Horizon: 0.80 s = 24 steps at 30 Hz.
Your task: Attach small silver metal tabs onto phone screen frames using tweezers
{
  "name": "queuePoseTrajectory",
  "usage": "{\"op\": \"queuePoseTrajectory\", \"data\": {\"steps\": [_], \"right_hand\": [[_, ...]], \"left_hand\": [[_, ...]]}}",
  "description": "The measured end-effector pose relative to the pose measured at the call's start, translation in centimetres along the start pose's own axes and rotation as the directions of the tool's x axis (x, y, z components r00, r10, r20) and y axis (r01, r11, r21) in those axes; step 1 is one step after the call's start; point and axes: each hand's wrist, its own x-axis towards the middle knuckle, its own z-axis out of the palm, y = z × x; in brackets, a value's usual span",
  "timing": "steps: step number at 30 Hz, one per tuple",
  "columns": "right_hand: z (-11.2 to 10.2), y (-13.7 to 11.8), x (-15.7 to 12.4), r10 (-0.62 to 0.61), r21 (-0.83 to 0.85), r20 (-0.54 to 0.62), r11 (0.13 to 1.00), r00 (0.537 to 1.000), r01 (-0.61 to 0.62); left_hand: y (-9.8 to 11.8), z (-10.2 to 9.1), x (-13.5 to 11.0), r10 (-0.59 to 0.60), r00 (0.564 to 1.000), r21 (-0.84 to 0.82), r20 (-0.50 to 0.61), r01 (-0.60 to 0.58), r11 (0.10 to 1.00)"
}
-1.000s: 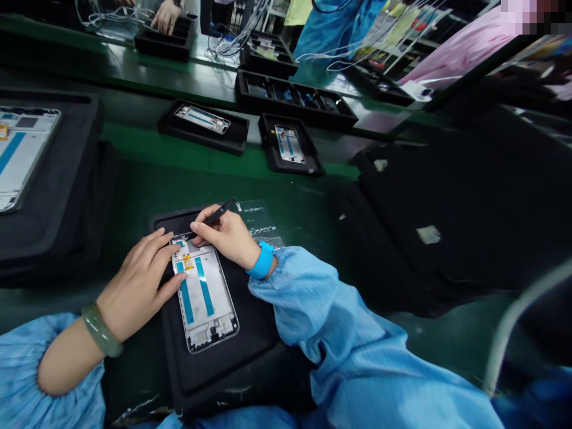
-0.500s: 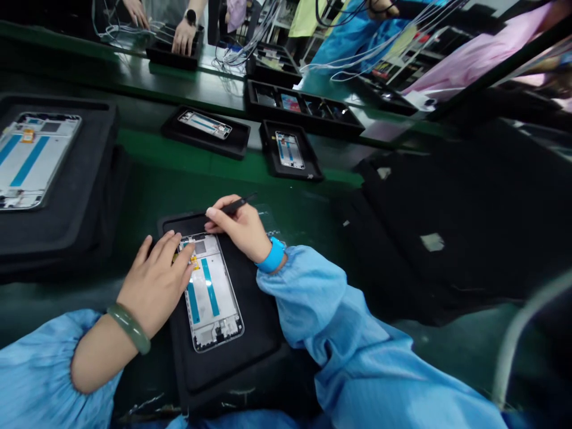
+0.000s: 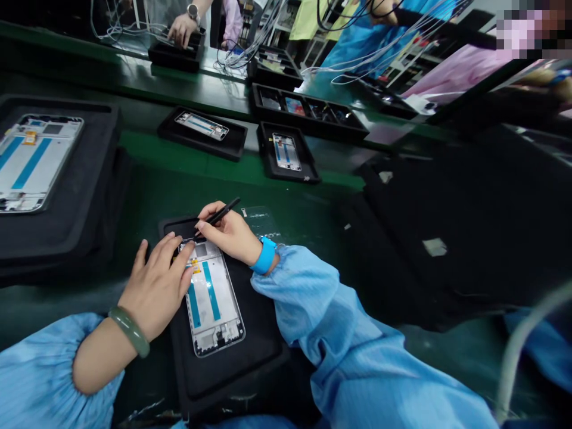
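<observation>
Over on a long green desk [image 3: 187,187], the main piece is right in front of the camera: a silver smartphone mid-frame with teal adhesive strips [image 3: 210,304], lying flat on a black padded mat [image 3: 263,339] with its long side pointing away from the person. Left hand [image 3: 156,289] is open with the fingers spread, and its fingertips [image 3: 185,262] rest on the frame's upper left edge. There's a chunky green jade bangle [image 3: 128,332] on that wrist. Right hand [image 3: 230,235] is in a narrow pinch around slim black tweezers [image 3: 218,213], tips angled down at the frame's top edge, just beside the left fingers. That wrist has a bright blue wrist strap [image 3: 266,255], and both arms are in a light blue smock [image 3: 335,333]. A clear plastic sheet [image 3: 263,221] lies just past the right hand. To the left, a second silver frame [image 3: 36,164] sits on its own black pad [image 3: 100,155]. Farther up are two black trays [image 3: 201,146] holding more frames, and across the way a co-worker's hand [image 3: 182,28] is over another black tray [image 3: 174,59].
</observation>
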Motion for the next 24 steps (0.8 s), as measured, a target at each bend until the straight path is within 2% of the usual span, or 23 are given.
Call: {"op": "queuePoseTrajectory", "data": {"steps": [7,15,21,24], "right_hand": [[0.2,-0.7,-0.3,-0.071,-0.214,0.025,0.974,0.997,0.074],[0.1,-1.0,-0.2,-0.073,-0.265,0.019,0.961,0.997,0.075],[0.2,-1.4,-0.2,-0.119,-0.340,0.055,0.931,0.991,0.131],[0.4,-1.7,-0.2,-0.183,-0.401,0.093,0.893,0.979,0.205]], "left_hand": [[0.1,0.0,0.0,-0.001,1.000,0.023,0.002,0.001,1.000],[0.0,0.1,0.0,-0.001,1.000,-0.003,-0.007,0.001,1.000],[0.0,0.1,0.0,0.003,1.000,0.005,-0.004,-0.003,1.000],[0.0,0.0,-0.1,0.007,1.000,0.029,0.008,-0.007,1.000]]}}
